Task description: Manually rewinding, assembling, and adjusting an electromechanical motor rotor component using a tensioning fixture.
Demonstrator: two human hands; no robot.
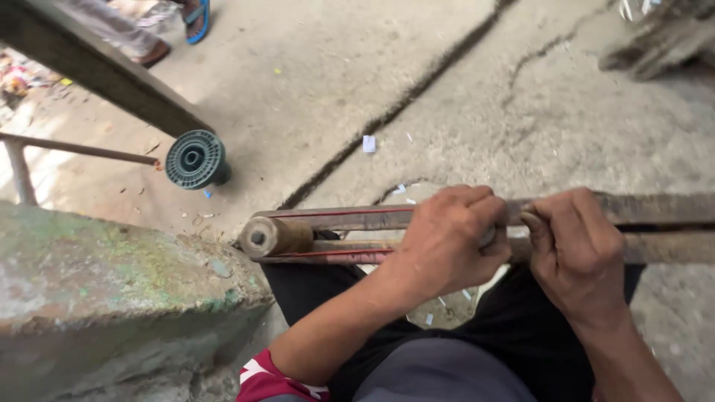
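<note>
Both hands clamped on rusty frame [357, 218]: left hand [447, 242], right hand [573, 253] | step: perhaps working the middle joint | next: steady grip

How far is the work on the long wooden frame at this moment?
Done: red thread already lies along both bars of the wooden frame, beside the brown spool. In hand: the left hand and right hand pinch something small at the upper bar. Left: I cannot tell; the green spool lies apart on the floor.

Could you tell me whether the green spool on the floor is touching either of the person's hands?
No, the green spool lies apart on the concrete, well away from both hands.
</note>
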